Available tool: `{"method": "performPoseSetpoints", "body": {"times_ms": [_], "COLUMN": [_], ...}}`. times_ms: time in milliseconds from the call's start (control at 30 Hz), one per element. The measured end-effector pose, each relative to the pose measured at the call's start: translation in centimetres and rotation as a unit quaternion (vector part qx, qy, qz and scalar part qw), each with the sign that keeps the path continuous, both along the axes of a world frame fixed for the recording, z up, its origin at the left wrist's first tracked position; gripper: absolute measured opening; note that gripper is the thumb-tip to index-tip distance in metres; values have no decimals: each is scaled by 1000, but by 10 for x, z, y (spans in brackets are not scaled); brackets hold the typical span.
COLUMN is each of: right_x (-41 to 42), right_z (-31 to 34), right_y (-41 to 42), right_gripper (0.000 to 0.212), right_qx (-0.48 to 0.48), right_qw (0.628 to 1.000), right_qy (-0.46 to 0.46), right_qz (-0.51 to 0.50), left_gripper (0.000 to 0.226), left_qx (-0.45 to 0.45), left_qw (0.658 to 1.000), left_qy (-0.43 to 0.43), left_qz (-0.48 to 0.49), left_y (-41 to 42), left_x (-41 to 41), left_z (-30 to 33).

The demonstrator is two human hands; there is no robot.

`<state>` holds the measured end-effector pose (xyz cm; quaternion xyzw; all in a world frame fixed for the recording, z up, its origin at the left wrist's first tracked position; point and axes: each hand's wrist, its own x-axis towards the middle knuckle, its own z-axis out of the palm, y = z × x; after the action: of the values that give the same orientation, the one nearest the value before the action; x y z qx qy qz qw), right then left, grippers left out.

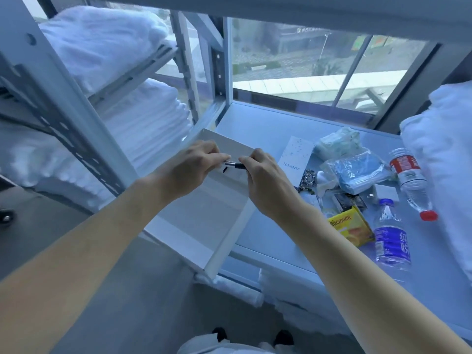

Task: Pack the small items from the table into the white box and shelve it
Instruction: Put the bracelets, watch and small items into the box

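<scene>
1. The table (293, 241) is a pale blue-white top set against a window (319, 62) that looks out on a street and a low white roof.
2. The white box (204, 213) sits open at the table's left edge, its near corner hanging past the rim.
3. Above the box, both hands meet: the left hand (189, 167) pinches the silver end of a small black-and-silver stick (235, 165), and the right hand (263, 180) pinches its black end. What the stick is cannot be told.
4. To the right of the box lie a flat white carton (293, 159), bagged masks (357, 169), a yellow box (352, 228), a blue-label bottle (392, 241) and a red-cap bottle (411, 182), close together.
5. On the left a metal rack (76, 103) holds stacked white towels (102, 42); more white cloth (447, 149) is piled at the right.
6. The floor (127, 302) below is grey.
</scene>
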<state>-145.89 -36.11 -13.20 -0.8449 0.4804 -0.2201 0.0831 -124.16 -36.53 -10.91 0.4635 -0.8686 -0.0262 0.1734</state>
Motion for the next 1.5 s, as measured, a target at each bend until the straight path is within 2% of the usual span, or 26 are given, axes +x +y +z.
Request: {"method": "performPoseSetpoints", "body": {"times_ms": [267,400,667,833,967,1100,1500], "right_x": [23,34,61,68,72,74,69], "right_z": [-10,-11,-13,-22,-29,-29,-24], "right_y": [-12,-26,-58,-61,-60,-62,-52], "right_gripper": [26,19,18,30,21,30,27], "right_qx": [82,121,175,169,173,183,177], "right_qw": [995,986,960,957,949,944,944], "right_qy": [35,93,203,220,245,255,251], "right_qz": [-45,-68,-78,-87,-92,-101,-119], "left_gripper": [23,20,22,29,29,24,19], "left_qx": [29,56,118,91,75,70,89], "left_qw": [998,996,966,953,951,951,968], "left_qy": [-14,-45,-228,-289,-298,-301,-236], "left_qz": [-46,-50,-19,-16,-3,14,15], "left_y": [-36,-55,-86,-89,-87,-84,-81], "left_x": [19,22,13,12,11,12,15], "left_z": [-22,-34,-45,-61,-71,-76,-74]}}
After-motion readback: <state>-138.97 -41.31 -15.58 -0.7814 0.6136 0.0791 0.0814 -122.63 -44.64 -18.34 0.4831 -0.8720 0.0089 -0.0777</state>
